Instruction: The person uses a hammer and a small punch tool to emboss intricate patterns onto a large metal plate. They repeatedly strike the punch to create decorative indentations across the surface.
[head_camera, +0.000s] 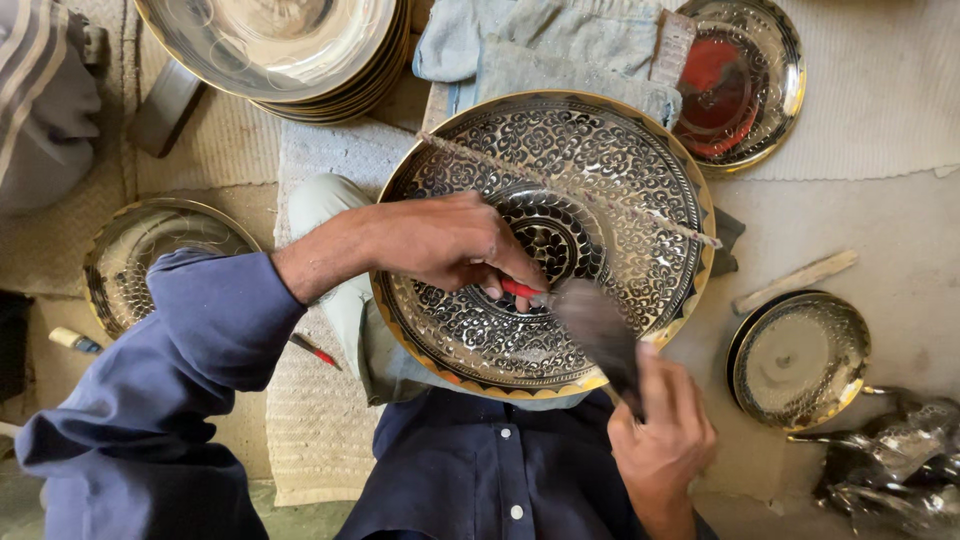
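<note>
Engraved brass plate (600, 180), large and ornate, is propped on the lap, rim tilted toward the chest. It is judged stiff, fairly heavy and slick; the rim is best gripped. A red-handled chisel (520, 291) is pinched by the left hand (450, 240); a blurred dark mallet (600, 330) is clasped by the right hand (665, 430). Smaller plates (800, 360) lie on the floor.

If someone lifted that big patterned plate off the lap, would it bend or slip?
The large engraved plate looks like rigid metal, so probably stiff, not floppy. Its glossy rim suggests it may be slippery. Broad and shallow, it likely tilts easily; the left hand rests on it.
</note>
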